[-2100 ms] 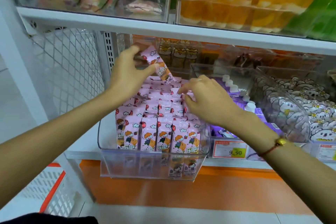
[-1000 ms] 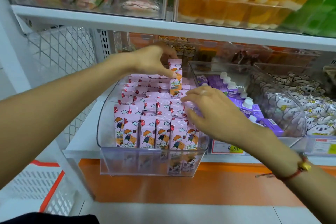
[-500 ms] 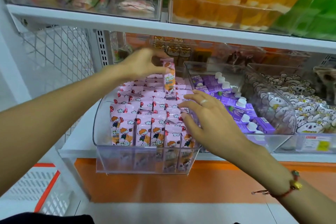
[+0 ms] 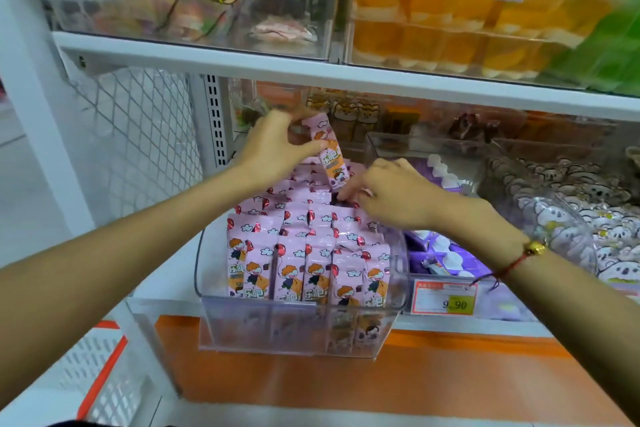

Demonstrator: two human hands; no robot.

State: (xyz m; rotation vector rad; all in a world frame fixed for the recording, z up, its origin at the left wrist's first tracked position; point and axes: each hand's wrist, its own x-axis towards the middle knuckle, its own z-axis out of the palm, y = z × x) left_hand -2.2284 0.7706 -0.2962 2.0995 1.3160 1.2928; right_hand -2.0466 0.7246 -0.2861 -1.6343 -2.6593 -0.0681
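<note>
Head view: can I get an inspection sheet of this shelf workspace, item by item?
Surface: white shelf carrying clear containers side by side.
Job's things: clear bin packed with upright pink packets; a single packet is held tilted above the back rows.
Clutter: purple cartons and animal-print packs in the neighbouring containers; price tag reading 9.90.
Grippers: left hand pinches the single packet; right hand has its fingertips at a gap among the rear packets, grip unclear.
Cables: nothing seen.
Surroundings: wire mesh panel on the left, orange jelly cups on the shelf above, white basket below left.
</note>
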